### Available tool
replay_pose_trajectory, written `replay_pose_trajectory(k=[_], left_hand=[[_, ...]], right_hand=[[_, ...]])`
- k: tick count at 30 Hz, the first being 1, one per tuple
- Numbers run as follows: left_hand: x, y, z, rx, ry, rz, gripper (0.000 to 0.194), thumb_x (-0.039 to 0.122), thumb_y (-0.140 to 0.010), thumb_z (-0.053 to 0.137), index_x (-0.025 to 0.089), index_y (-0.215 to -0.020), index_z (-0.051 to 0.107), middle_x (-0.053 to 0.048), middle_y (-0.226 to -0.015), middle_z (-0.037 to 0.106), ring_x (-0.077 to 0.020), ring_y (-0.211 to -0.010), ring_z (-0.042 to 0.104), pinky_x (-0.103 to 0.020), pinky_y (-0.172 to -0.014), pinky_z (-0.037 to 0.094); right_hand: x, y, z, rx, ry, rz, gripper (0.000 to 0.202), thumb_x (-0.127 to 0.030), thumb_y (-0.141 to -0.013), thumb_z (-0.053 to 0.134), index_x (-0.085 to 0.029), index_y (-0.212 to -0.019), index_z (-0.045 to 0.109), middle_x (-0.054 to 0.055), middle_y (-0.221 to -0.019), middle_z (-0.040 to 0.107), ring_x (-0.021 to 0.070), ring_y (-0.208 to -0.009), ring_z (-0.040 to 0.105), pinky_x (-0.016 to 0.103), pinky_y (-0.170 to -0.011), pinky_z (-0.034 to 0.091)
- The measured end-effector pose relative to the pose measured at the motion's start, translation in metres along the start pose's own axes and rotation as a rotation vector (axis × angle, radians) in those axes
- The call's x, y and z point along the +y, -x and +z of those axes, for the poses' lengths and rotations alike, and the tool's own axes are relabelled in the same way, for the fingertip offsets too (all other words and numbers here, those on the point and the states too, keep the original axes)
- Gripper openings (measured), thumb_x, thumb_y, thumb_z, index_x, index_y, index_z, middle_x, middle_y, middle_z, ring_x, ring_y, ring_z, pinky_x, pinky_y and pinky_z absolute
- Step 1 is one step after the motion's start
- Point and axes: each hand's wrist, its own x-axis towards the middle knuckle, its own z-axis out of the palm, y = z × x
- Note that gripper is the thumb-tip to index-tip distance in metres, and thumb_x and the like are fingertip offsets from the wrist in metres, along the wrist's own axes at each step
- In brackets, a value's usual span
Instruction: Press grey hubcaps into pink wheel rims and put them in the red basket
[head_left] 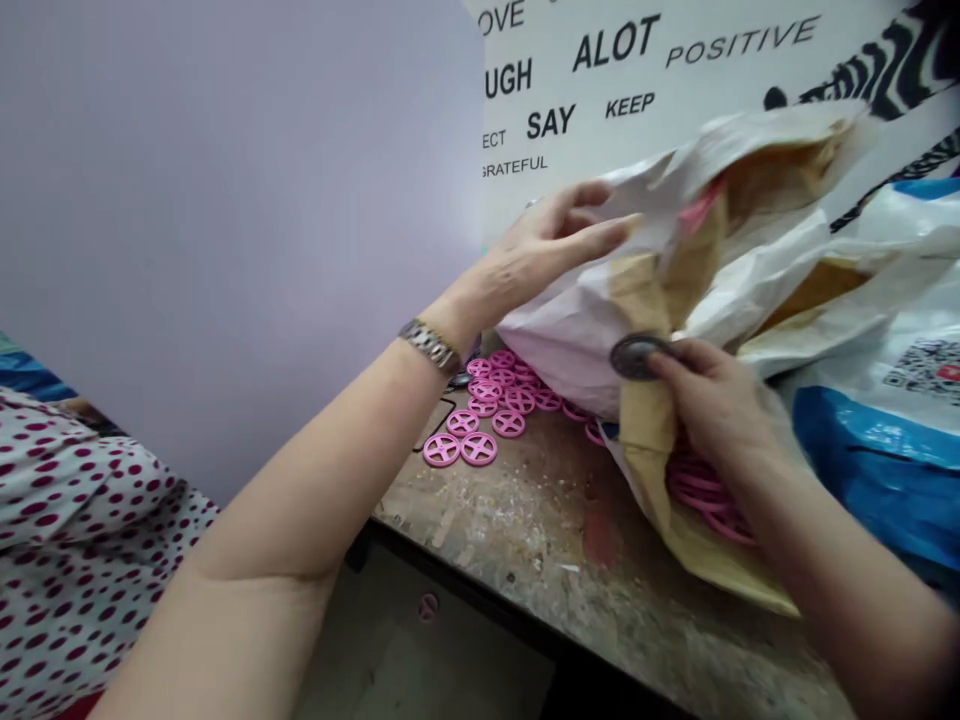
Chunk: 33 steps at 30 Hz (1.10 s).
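Note:
My left hand [559,235] reaches across to the white paper sack [577,320] with brown lining, its thumb and fingers apart against the sack's upper side. Whether it grips the paper is hard to tell through the blur. In front of the sack's brown inner paper, my right hand [712,400] pinches a dark round disc [636,356] between thumb and fingers. Below that hand, several pink rings [709,490] lie inside the sack's opening. Pink spoked wheels [478,448] are spread in a pile on the worn table [517,525], left of the sack.
A blue-and-white sack [877,430] stands at the right. A lilac panel [247,200] rises on the left, and a wall with printed words [551,122] is behind. One pink wheel [428,607] lies on the floor below the table edge. Dotted cloth [82,540] shows lower left.

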Motion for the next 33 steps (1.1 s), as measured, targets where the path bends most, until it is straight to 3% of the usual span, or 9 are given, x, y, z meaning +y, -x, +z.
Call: replay_pose_trajectory(k=[2,5,9,14,17,21,25,29,33], left_hand=[[-0.032,0.02,-0.018,0.054,-0.068,0.022,0.031,0.036,-0.098,0.054,0.019,-0.123,0.058,-0.004,-0.129,0.065,-0.0172,-0.118,0.062,-0.028,-0.099,0.049],[-0.092,0.051,-0.031,0.068,-0.452,-0.211,0.031,0.041,-0.098,0.048,0.019,-0.117,0.06,-0.008,-0.12,0.068,-0.0195,-0.11,0.064,-0.031,-0.094,0.051],[-0.152,0.107,-0.014,0.027,-0.606,-0.358,0.035,0.041,-0.09,0.058,0.016,-0.113,0.064,-0.016,-0.117,0.068,-0.0304,-0.112,0.061,-0.047,-0.1,0.047],[-0.177,0.189,0.02,-0.055,-0.695,-0.418,0.075,0.059,-0.081,0.068,0.017,-0.141,0.051,-0.022,-0.151,0.044,-0.0427,-0.142,0.036,-0.063,-0.114,0.027],[-0.184,0.212,0.026,-0.139,-0.805,-0.494,0.086,0.068,-0.083,0.061,0.023,-0.153,0.036,-0.021,-0.162,0.028,-0.0422,-0.15,0.022,-0.067,-0.116,0.02],[-0.188,0.208,0.036,-0.201,-0.839,-0.481,0.087,0.074,-0.085,0.053,0.022,-0.152,0.037,-0.02,-0.159,0.033,-0.0393,-0.148,0.028,-0.061,-0.119,0.022],[-0.184,0.186,0.066,-0.265,-0.79,-0.389,0.083,0.077,-0.086,0.048,0.022,-0.147,0.045,-0.017,-0.15,0.046,-0.0326,-0.139,0.042,-0.045,-0.115,0.036],[-0.185,0.148,0.096,-0.272,-0.78,-0.311,0.061,0.065,-0.095,0.044,0.023,-0.137,0.055,-0.014,-0.14,0.054,-0.0302,-0.13,0.049,-0.046,-0.113,0.036],[-0.202,0.097,0.111,-0.235,-0.795,-0.298,0.047,0.051,-0.099,0.046,0.019,-0.131,0.059,-0.016,-0.138,0.054,-0.0335,-0.13,0.046,-0.052,-0.11,0.037]], right_hand=[[-0.006,-0.017,-0.014,0.066,-0.072,0.036,0.007,-0.015,-0.074,0.07,-0.017,-0.072,0.064,-0.003,-0.067,0.061,0.0122,-0.063,0.051,0.027,-0.065,0.04],[-0.012,-0.021,-0.016,0.087,-0.112,0.056,0.008,-0.014,-0.074,0.069,-0.016,-0.071,0.062,-0.004,-0.066,0.06,0.0113,-0.063,0.052,0.026,-0.065,0.04],[-0.016,-0.016,-0.01,0.084,-0.142,0.085,0.009,-0.011,-0.074,0.068,-0.017,-0.069,0.062,-0.004,-0.064,0.061,0.0115,-0.062,0.052,0.026,-0.064,0.041],[-0.022,-0.03,-0.017,0.069,-0.153,0.074,0.01,-0.012,-0.075,0.069,-0.017,-0.069,0.063,-0.003,-0.065,0.061,0.0108,-0.061,0.052,0.026,-0.063,0.04],[-0.027,-0.04,-0.021,0.063,-0.112,0.076,0.013,-0.016,-0.076,0.068,-0.021,-0.068,0.061,-0.003,-0.066,0.06,0.0115,-0.061,0.05,0.027,-0.062,0.041],[-0.032,-0.047,-0.022,0.026,-0.058,0.086,0.013,-0.024,-0.078,0.067,-0.028,-0.068,0.06,-0.001,-0.07,0.059,0.014,-0.062,0.05,0.028,-0.062,0.043],[-0.032,-0.052,-0.021,0.039,-0.094,0.069,0.012,-0.019,-0.075,0.07,-0.024,-0.067,0.061,-0.001,-0.068,0.059,0.0133,-0.06,0.05,0.028,-0.059,0.044],[-0.03,-0.056,-0.023,0.056,-0.103,0.057,0.013,-0.015,-0.074,0.07,-0.021,-0.068,0.06,-0.001,-0.065,0.058,0.0119,-0.058,0.05,0.028,-0.058,0.042],[-0.027,-0.059,-0.026,0.016,-0.058,0.074,0.014,-0.022,-0.078,0.07,-0.025,-0.068,0.06,0.0,-0.069,0.06,0.0132,-0.058,0.048,0.03,-0.061,0.043]])
